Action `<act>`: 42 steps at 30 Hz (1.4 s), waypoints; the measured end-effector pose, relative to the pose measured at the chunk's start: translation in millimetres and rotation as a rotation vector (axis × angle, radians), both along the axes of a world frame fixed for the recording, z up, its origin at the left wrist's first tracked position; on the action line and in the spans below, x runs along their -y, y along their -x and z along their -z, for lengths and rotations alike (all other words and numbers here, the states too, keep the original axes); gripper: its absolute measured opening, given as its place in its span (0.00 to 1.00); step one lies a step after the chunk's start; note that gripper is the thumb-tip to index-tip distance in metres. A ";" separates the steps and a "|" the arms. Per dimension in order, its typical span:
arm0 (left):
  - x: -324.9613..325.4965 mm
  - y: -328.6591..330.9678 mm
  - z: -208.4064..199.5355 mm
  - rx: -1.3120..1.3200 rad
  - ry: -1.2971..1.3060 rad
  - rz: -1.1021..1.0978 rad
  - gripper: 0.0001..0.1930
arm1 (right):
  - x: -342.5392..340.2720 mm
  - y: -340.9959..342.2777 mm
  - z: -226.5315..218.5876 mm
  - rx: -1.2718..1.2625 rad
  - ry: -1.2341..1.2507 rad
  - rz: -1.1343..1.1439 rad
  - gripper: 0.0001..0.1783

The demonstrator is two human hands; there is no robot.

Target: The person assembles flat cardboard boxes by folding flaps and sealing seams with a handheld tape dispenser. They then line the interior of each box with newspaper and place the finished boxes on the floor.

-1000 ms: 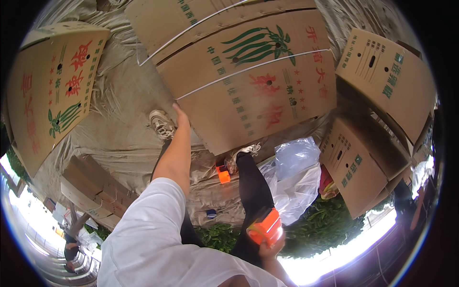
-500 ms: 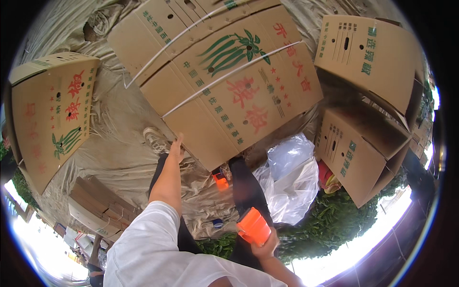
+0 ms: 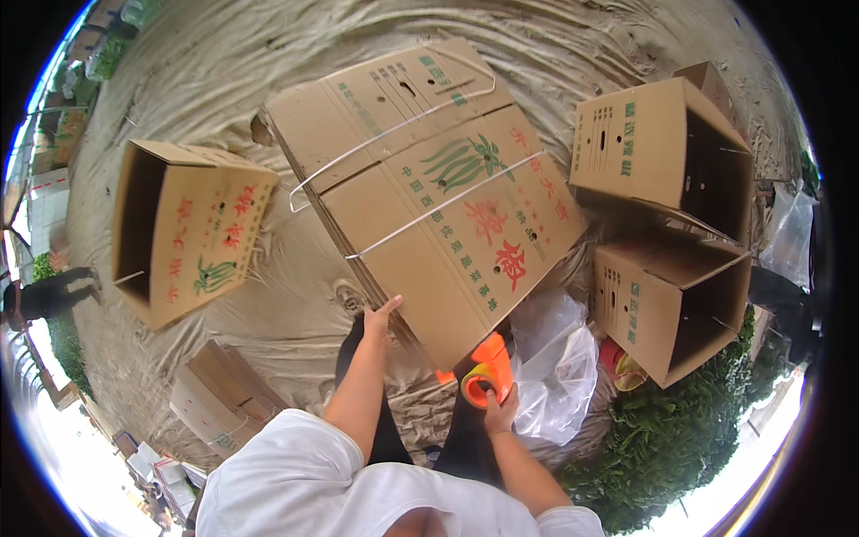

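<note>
A bundle of flattened cardboard boxes [image 3: 403, 251], bound with white straps, lies tilted in front of me. My left hand [image 3: 383, 320] grips its near left edge, the thumb on top and most of the fingers out of sight. In my right hand [image 3: 503, 412] is an orange tape dispenser [image 3: 492, 358] with a roll of yellowish tape, held close to the bundle's near corner. Another orange piece [image 3: 445, 377] shows just under that corner, mostly hidden.
Open cardboard boxes stand at left [image 3: 192, 242] and right [image 3: 662, 152], one more [image 3: 671, 309] below the right one. A clear plastic bag [image 3: 555, 376] lies beside green peppers [image 3: 662, 430]. More folded cardboard [image 3: 224, 394] rests near left on the wrinkled ground sheet [image 3: 295, 259]. People's legs show at both sides.
The view has drawn back and shows more ground. My right hand has brought the tape dispenser up toward the bundle's corner and turned it, exposing the roll. My left hand stays at the bundle's edge.
</note>
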State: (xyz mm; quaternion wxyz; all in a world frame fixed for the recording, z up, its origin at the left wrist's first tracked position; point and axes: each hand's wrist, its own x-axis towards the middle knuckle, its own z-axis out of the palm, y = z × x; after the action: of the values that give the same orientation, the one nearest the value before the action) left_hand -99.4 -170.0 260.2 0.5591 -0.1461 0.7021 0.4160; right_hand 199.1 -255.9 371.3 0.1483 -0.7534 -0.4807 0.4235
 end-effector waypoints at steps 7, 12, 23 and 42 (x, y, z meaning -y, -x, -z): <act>-93.5 -56.5 -171.3 -0.233 -0.125 0.269 0.26 | -117.3 -6.0 -41.0 -0.728 -0.138 0.365 0.19; -144.5 -120.1 -205.5 -0.406 -0.170 0.636 0.28 | -228.0 -16.3 -96.8 -0.660 -0.301 0.348 0.18; -268.5 -218.7 -217.3 -0.479 -0.932 1.020 0.25 | -393.3 -43.0 -147.1 0.086 -0.945 0.152 0.24; -342.6 -74.8 -142.8 -0.474 -0.164 1.052 0.11 | -524.8 -212.9 -129.5 0.605 -0.881 0.149 0.25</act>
State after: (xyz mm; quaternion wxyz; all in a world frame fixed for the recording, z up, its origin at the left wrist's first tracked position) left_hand -24.6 172.6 403.0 0.5275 0.3633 0.7519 0.1564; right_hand 411.9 268.9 500.8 0.3348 -0.7402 -0.5794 -0.0661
